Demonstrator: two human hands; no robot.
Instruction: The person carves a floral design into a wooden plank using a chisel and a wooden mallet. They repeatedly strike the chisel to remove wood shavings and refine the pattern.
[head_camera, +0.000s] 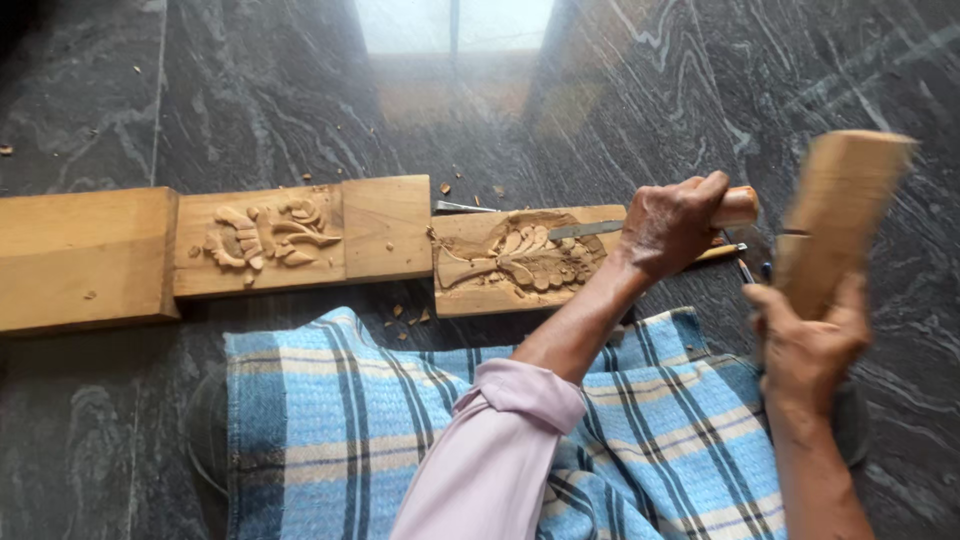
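A chisel (640, 222) is clasped in the left hand (670, 225), grip closed round its handle, blade laid on the half-cut leaf relief of the carved block (520, 258) on the stone floor. A wooden mallet (838, 215) is gripped tight in the right hand (810, 345), raised just right of the handle. Best results are judged to come from a low blade angle and light, square blows.

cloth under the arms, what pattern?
Blue, white and tan plaid cloth; head view.

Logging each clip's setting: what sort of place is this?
Probably an informal woodcarving spot on a floor, not a bench. A carved wooden beam lies on dark polished stone floor; the left hand holds a chisel, the right hand a wooden mallet.
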